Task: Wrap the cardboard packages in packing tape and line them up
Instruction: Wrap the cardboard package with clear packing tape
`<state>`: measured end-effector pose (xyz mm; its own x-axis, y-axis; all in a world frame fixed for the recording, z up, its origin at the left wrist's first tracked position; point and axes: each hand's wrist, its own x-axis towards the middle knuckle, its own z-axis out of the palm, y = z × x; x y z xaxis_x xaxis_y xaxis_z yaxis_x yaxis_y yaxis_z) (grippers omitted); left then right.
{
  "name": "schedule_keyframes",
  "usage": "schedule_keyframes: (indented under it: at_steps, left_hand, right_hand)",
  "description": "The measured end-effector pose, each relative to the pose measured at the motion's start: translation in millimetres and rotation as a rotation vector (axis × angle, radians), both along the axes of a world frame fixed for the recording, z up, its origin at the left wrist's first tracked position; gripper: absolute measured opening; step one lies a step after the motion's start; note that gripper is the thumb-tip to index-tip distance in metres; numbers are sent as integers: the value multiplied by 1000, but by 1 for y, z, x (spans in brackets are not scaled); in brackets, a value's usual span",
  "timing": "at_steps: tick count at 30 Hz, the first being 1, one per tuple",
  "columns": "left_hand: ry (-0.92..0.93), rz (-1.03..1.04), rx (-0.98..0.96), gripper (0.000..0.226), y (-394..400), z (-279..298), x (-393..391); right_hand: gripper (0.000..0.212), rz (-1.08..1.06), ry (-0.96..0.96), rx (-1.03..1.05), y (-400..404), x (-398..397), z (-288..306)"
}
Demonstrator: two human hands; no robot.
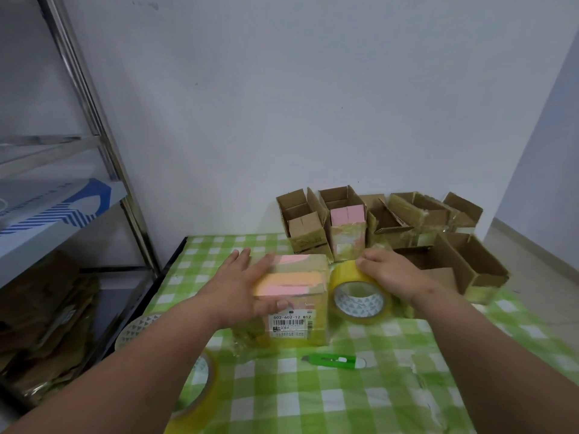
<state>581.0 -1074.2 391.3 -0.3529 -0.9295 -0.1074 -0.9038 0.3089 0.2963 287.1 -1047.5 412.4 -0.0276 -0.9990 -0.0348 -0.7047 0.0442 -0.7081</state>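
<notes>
Both hands at a cardboard package on the checked worktop, one pressing, one gripping tape.

The left hand (247, 280) lies flat with fingers spread on top of the cardboard package (294, 303), which stands near the worktop (344, 399) centre and carries a printed label on its near face. The right hand (391, 272) curls over the packing tape roll (360, 296), held upright and touching the package's right side. A green utility knife (333, 361) lies just in front of the package. Two further tape rolls (200, 386) sit at the near left edge. Open cardboard boxes (376, 223) cluster at the far right against the wall.
</notes>
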Motion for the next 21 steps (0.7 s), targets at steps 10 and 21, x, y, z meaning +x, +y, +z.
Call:
schedule_keyframes:
  at_steps: [10, 21]
  left_hand:
    - [105, 4, -62, 122, 1, -5, 5]
    - [357, 235, -41, 133, 13, -4, 5]
  right_hand:
    - [28, -77, -122, -37, 14, 14, -14]
    - [15, -142, -413, -9, 45, 23, -16]
